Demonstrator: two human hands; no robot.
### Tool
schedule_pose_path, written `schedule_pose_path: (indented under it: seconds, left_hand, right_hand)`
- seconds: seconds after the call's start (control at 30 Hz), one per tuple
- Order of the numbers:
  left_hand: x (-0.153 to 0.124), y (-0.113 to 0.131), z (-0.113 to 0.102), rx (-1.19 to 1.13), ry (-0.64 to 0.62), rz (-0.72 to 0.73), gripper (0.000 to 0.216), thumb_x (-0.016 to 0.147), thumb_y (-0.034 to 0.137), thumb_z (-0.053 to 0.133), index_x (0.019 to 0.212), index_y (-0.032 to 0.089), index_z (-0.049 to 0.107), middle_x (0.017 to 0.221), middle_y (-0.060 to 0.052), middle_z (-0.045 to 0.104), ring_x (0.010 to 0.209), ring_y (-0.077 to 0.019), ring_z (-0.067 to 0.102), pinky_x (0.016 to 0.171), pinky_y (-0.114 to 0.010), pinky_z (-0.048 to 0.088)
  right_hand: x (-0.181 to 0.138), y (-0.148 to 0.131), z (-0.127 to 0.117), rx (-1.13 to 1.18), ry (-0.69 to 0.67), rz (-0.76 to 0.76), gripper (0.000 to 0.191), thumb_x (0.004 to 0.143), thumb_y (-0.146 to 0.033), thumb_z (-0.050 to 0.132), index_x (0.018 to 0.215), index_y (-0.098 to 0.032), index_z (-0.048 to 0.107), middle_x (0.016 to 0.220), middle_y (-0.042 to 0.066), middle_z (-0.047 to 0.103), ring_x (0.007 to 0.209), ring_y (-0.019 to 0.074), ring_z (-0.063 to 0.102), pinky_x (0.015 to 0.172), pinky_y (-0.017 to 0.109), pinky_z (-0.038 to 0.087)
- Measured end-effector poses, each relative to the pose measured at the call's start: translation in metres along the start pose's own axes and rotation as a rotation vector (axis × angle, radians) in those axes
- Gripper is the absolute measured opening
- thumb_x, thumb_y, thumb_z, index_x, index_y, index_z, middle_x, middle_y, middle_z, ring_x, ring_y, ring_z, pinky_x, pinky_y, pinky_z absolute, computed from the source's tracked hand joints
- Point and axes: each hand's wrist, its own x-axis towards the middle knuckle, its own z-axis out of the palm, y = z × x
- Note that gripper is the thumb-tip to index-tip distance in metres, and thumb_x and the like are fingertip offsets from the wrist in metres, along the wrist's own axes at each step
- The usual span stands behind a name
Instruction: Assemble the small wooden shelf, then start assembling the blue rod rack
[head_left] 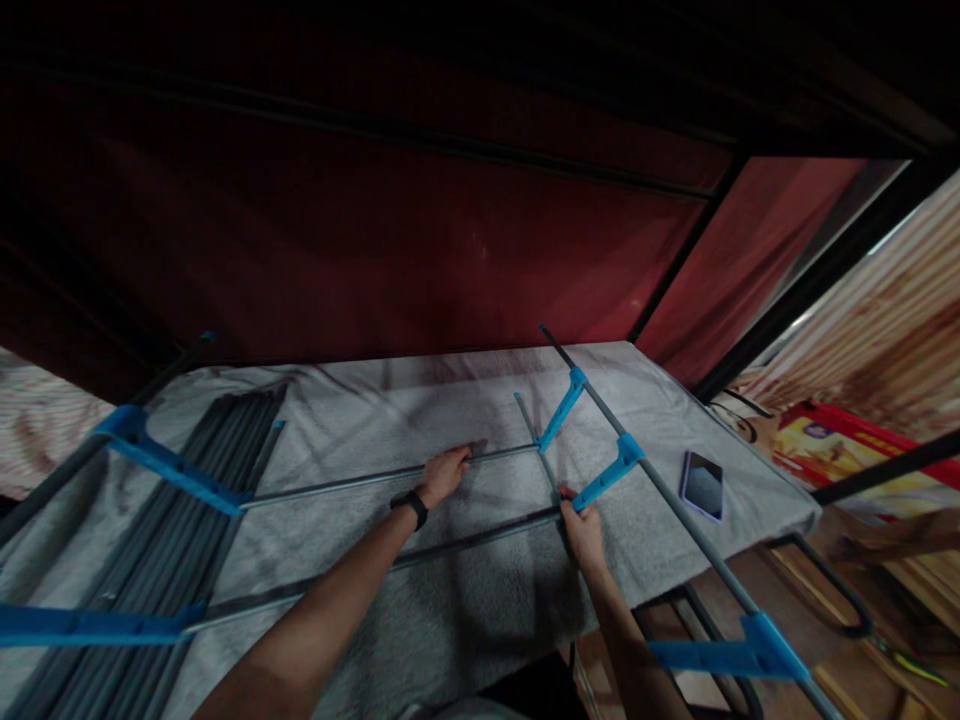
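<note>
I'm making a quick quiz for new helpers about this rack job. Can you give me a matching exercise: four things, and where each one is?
Things:
1. left hand
2. right hand
3. phone
4. bundle of rods

Places:
A. flat near the right edge of the cloth
B. on the upper grey rod
C. along the cloth's left side
D. at the near end of a blue connector

Pairs: 1-B, 2-D, 3-A, 4-C
</note>
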Motion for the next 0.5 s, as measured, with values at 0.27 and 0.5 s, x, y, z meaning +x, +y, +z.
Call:
schedule_pose_path:
  seconds: [0.27,0.5]
  left_hand:
    - [0.002,0.0009,0.0007,0.011,0.002,-0.007,0.027,0.092,0.019,0.051,0.115,0.021,0.065,0.117,-0.008,0.072,0.11,-0.0233,0.065,0.094,-0.033,0.047]
    - [0.0004,0.0002,0.002,0.009,0.005,0.003,0.029,0.092,0.017,0.05,0.116,0.022,0.065,0.119,-0.008,0.071,0.111,-0.0238,0.065,0.095,-0.034,0.047]
  right_hand:
    - [0.0015,0.0072,0.0015,-0.015,-0.004,0.002,0.055,0.076,-0.049,0.052,0.113,-0.011,0.07,0.102,0.013,0.075,0.1,0.028,0.068,0.093,0.036,0.05]
    - [-0.0009,0.0033,0.0033,-0.028,0.011,-0.011,0.054,0.077,-0.049,0.051,0.113,-0.013,0.07,0.102,0.012,0.076,0.1,0.0266,0.069,0.095,0.035,0.05]
